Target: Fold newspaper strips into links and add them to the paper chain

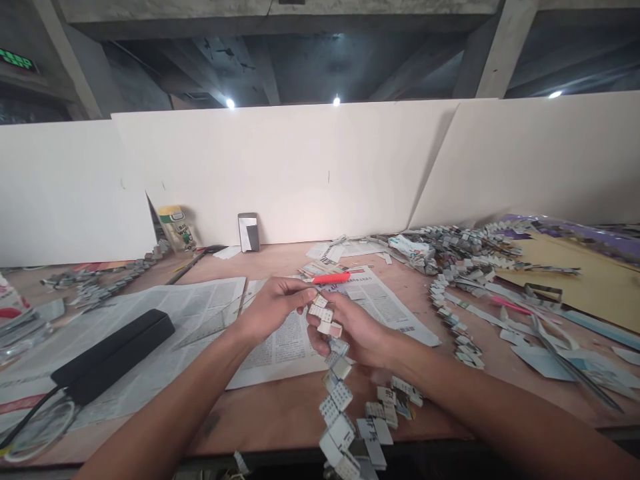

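Note:
A zigzag chain of folded newspaper strips (336, 396) runs from my fingers down over the table's front edge. My left hand (274, 305) is closed, thumb and fingers pinching at the chain's upper end. Just beside it, my right hand (357, 327) curls around the upper links, with the chain lying across its fingers. Some fingertips are hidden behind the paper. Right behind both hands shows a red ridged handle-like object (331, 278), its left end covered by my hands. Printed newspaper sheets (287, 357) lie flat beneath, with a clear set square (210, 327) left of my left hand.
A black box-shaped device (113, 357) with a cable lies left. Big piles of paper chain (460, 247) fill the right back, near scissors (575, 367) and paper strips. A phone-like object (249, 233) and a snack pouch (177, 229) stand by the white partition (300, 173).

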A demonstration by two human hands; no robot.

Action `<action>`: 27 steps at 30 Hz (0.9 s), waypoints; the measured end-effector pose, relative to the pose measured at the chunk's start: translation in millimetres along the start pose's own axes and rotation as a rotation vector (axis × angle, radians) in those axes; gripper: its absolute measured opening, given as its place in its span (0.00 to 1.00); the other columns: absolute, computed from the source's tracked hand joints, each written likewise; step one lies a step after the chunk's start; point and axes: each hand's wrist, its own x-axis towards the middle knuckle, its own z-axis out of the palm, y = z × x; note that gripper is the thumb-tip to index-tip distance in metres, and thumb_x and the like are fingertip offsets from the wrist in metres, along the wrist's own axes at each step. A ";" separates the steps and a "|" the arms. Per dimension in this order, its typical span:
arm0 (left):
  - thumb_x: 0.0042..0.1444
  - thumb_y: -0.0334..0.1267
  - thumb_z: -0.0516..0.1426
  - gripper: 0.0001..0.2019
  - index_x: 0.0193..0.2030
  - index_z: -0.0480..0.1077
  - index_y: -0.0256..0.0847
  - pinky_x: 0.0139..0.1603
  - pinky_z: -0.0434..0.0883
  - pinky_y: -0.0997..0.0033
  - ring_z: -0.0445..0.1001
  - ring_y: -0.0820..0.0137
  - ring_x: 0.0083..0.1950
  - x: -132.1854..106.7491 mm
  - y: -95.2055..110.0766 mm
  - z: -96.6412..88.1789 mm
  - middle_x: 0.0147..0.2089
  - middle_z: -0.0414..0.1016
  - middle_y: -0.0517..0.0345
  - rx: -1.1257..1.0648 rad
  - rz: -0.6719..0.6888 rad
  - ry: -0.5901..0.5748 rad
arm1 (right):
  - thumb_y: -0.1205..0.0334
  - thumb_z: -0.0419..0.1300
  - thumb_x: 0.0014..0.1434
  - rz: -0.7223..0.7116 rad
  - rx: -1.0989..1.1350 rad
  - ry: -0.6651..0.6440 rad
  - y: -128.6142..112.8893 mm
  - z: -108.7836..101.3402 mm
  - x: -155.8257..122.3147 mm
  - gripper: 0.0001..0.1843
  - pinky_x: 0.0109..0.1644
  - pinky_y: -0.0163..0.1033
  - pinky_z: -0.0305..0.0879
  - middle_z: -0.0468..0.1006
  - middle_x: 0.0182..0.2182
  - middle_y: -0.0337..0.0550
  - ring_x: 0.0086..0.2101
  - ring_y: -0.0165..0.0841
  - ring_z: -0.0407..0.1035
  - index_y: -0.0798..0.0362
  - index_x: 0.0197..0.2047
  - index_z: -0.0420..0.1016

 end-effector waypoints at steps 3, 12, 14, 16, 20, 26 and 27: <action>0.55 0.42 0.56 0.12 0.26 0.72 0.36 0.33 0.62 0.73 0.62 0.74 0.29 1.5 -1.3 -0.1 0.25 0.68 0.60 -0.020 0.030 0.068 | 0.52 0.44 0.61 -0.073 0.016 0.066 -1.3 -0.7 2.4 0.16 0.25 0.33 0.53 0.64 0.22 0.34 0.18 0.25 0.59 0.54 0.31 0.64; 0.55 0.43 0.57 0.12 0.29 0.75 0.37 0.32 0.65 0.73 0.69 0.71 0.29 -7.6 8.2 -0.7 0.27 0.75 0.57 0.180 -0.033 -0.083 | 0.47 0.43 0.61 0.013 -0.052 0.071 11.9 -1.7 8.9 0.20 0.27 0.33 0.56 0.62 0.19 0.33 0.16 0.24 0.60 0.53 0.30 0.61; 0.55 0.43 0.56 0.13 0.29 0.75 0.37 0.34 0.66 0.70 0.71 0.70 0.29 -7.3 5.4 0.1 0.26 0.75 0.56 0.107 -0.059 -0.103 | 0.49 0.42 0.61 -0.048 -0.028 0.023 14.6 -0.4 10.5 0.18 0.27 0.33 0.57 0.61 0.21 0.33 0.16 0.24 0.60 0.53 0.28 0.61; 0.55 0.44 0.56 0.13 0.30 0.75 0.36 0.36 0.67 0.69 0.72 0.70 0.30 -5.0 -0.5 -4.2 0.27 0.76 0.55 0.036 -0.084 -0.121 | 0.50 0.42 0.61 -0.049 -0.040 -0.065 12.5 -6.2 12.8 0.18 0.27 0.34 0.58 0.62 0.22 0.33 0.18 0.26 0.63 0.53 0.30 0.61; 0.52 0.47 0.57 0.13 0.30 0.73 0.37 0.34 0.65 0.71 0.68 0.72 0.30 5.1 -17.5 -31.9 0.28 0.73 0.57 0.145 -0.068 -0.056 | 0.39 0.39 0.60 0.039 -0.526 -0.213 -11.4 -46.2 28.9 0.27 0.31 0.38 0.61 0.74 0.29 0.45 0.31 0.35 0.70 0.53 0.37 0.67; 0.51 0.50 0.55 0.16 0.31 0.72 0.38 0.30 0.64 0.72 0.69 0.68 0.31 30.2 -45.4 -62.7 0.30 0.72 0.55 0.487 -0.303 -0.271 | 0.46 0.50 0.59 -0.138 -1.522 0.370 -40.7 -107.5 108.2 0.23 0.40 0.41 0.61 0.76 0.43 0.54 0.42 0.43 0.69 0.55 0.44 0.72; 0.51 0.51 0.55 0.17 0.32 0.73 0.38 0.30 0.64 0.71 0.70 0.68 0.31 34.4 -49.5 -63.7 0.31 0.72 0.54 0.510 -0.327 -0.333 | 0.45 0.50 0.59 -0.130 -1.544 0.392 -38.7 -110.2 123.8 0.24 0.41 0.41 0.61 0.75 0.45 0.55 0.44 0.44 0.68 0.56 0.47 0.71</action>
